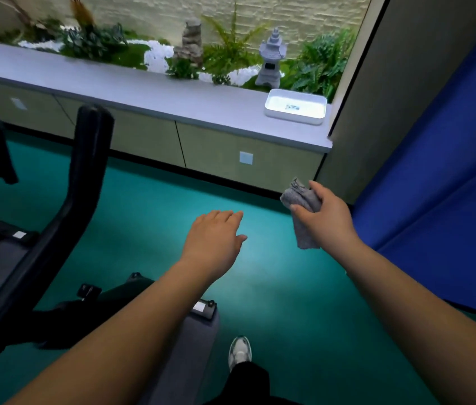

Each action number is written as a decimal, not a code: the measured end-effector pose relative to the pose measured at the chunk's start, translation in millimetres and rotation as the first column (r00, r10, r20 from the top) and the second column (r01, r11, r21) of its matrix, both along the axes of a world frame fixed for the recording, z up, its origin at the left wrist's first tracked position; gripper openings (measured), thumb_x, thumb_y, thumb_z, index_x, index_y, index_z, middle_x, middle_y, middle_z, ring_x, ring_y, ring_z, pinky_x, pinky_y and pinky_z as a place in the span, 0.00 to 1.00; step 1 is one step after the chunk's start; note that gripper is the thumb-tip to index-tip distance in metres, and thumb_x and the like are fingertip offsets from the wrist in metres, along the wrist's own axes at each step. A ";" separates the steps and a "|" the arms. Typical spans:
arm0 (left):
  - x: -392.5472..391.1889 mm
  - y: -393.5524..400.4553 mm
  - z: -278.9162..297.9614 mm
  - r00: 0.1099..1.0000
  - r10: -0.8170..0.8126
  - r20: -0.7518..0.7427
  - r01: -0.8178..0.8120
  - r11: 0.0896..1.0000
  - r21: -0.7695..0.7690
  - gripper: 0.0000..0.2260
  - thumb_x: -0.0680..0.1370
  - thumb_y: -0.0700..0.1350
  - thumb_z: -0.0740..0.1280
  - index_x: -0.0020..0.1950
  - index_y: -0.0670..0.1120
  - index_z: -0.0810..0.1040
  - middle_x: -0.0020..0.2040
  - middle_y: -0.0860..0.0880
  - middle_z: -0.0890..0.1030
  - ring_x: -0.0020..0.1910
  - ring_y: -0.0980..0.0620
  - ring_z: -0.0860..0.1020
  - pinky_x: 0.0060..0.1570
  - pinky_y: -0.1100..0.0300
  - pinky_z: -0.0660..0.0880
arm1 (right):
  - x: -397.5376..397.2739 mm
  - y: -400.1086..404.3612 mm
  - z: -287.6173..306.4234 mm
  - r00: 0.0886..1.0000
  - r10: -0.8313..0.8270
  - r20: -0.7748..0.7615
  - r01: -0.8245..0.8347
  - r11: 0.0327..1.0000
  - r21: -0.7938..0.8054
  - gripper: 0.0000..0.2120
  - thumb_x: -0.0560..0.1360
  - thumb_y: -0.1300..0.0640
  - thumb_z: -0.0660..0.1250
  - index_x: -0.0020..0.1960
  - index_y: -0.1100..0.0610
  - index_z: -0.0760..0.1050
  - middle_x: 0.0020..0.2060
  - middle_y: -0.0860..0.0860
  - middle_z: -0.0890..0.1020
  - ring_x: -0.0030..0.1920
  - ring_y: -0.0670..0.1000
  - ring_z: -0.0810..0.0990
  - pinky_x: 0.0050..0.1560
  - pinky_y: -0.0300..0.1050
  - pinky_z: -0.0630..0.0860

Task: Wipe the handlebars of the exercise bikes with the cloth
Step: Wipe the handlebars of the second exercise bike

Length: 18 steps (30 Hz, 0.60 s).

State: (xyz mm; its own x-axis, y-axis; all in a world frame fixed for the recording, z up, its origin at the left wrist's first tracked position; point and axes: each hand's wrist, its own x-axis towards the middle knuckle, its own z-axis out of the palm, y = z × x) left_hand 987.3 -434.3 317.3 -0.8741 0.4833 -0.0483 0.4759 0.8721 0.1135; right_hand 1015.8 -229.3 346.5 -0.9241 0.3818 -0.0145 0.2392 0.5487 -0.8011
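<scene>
My right hand grips a folded grey cloth out in front of me, over the teal floor, with part of the cloth hanging below the fingers. My left hand hovers flat beside it with straight fingers, holding nothing. A black curved handlebar of an exercise bike rises at the left, well apart from both hands. The bike's grey base lies under my left forearm.
A grey counter over beige cabinets runs along the far wall, with a white tray at its right end and a garden display behind. A blue padded panel stands at the right. My shoe is on the teal floor.
</scene>
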 end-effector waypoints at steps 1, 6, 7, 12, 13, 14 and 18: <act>-13.2 4.9 -2.7 1.000 0.004 -0.005 -0.004 1.000 0.014 0.22 0.81 0.54 0.55 0.74 0.50 0.60 0.70 0.51 0.69 0.68 0.49 0.65 0.66 0.54 0.60 | -13.2 4.1 0.7 1.000 0.016 -0.001 -0.016 1.000 -0.009 0.22 0.73 0.59 0.71 0.65 0.59 0.73 0.53 0.50 0.78 0.54 0.48 0.76 0.51 0.30 0.65; -70.9 30.1 -15.4 0.999 0.054 0.006 -0.054 0.998 0.020 0.21 0.80 0.54 0.55 0.72 0.49 0.63 0.68 0.51 0.72 0.67 0.49 0.67 0.64 0.54 0.62 | -75.9 27.9 -4.3 0.997 0.068 0.026 -0.066 0.997 -0.050 0.14 0.72 0.58 0.70 0.57 0.51 0.77 0.46 0.47 0.80 0.47 0.48 0.78 0.46 0.37 0.70; -81.3 34.5 -18.1 0.998 0.064 0.014 -0.064 0.998 0.011 0.21 0.80 0.54 0.55 0.73 0.50 0.63 0.69 0.51 0.71 0.68 0.49 0.66 0.65 0.54 0.61 | -88.2 32.7 -6.1 0.997 0.073 0.032 -0.071 0.996 -0.056 0.15 0.72 0.57 0.70 0.58 0.51 0.76 0.47 0.46 0.80 0.47 0.47 0.78 0.44 0.35 0.70; -135.0 48.8 -28.6 0.988 0.141 0.064 -0.138 0.989 -0.050 0.22 0.81 0.55 0.55 0.74 0.50 0.60 0.71 0.50 0.68 0.69 0.48 0.65 0.67 0.52 0.61 | -154.2 51.3 -11.9 0.992 0.113 0.055 -0.108 0.990 -0.088 0.13 0.74 0.57 0.68 0.58 0.49 0.75 0.46 0.44 0.78 0.46 0.45 0.76 0.46 0.36 0.68; -145.8 51.0 -30.2 0.985 0.162 0.064 -0.158 0.985 -0.065 0.22 0.80 0.55 0.54 0.74 0.50 0.60 0.71 0.50 0.68 0.69 0.48 0.65 0.67 0.52 0.61 | -169.4 55.2 -14.2 0.989 0.135 0.064 -0.130 0.988 -0.085 0.13 0.74 0.57 0.68 0.58 0.49 0.75 0.46 0.44 0.78 0.46 0.45 0.76 0.46 0.36 0.67; -157.7 53.7 -31.7 0.982 0.182 0.056 -0.177 0.981 -0.079 0.22 0.80 0.55 0.54 0.73 0.50 0.61 0.70 0.50 0.68 0.68 0.48 0.66 0.66 0.52 0.62 | -186.6 59.4 -16.4 0.983 0.165 0.075 -0.159 0.984 -0.078 0.13 0.74 0.56 0.67 0.59 0.49 0.75 0.46 0.44 0.78 0.47 0.46 0.76 0.46 0.36 0.67; -212.5 68.8 -33.9 0.965 0.259 0.040 -0.254 0.962 -0.100 0.22 0.80 0.55 0.55 0.73 0.50 0.61 0.70 0.50 0.69 0.68 0.47 0.66 0.65 0.52 0.62 | -264.9 75.8 -21.0 0.949 0.297 0.109 -0.297 0.955 -0.020 0.15 0.74 0.54 0.67 0.61 0.48 0.74 0.49 0.46 0.80 0.48 0.48 0.77 0.46 0.37 0.67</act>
State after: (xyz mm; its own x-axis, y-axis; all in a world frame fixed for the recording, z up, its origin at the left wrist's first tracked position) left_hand 774.8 -365.5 283.5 -0.9632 0.2345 -0.1316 0.2305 0.9720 0.0452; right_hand 750.9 -153.5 325.5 -0.9884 0.0900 -0.1225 0.1520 0.6053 -0.7814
